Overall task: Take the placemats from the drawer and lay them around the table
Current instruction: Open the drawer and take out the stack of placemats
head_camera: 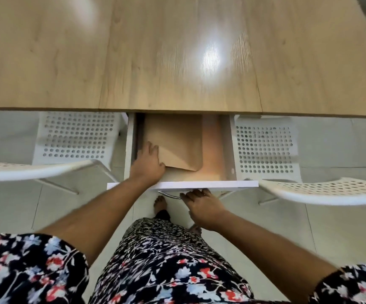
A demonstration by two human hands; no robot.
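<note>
Placemats (pixel 177 141), tan, at least two stacked, lie inside the open white drawer (pixel 182 184) under the table (pixel 177 51). Left hand (pixel 148 163) grips their 7 o'clock corner; right hand (pixel 201 205) curls loosely beside the drawer handle (pixel 169 195). Two white perforated chairs (pixel 77 137) flank the drawer at 9 and 3 o'clock.

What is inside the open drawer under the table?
Tan placemats lie stacked in the drawer, with the left hand on their near-left corner. How many there are, and the drawer's back under the table, stay hidden.

tables (pixel 177 51): 1 | drawers (pixel 182 184): 1 | chairs (pixel 74 137): 2 | hands (pixel 148 165): 2
</note>
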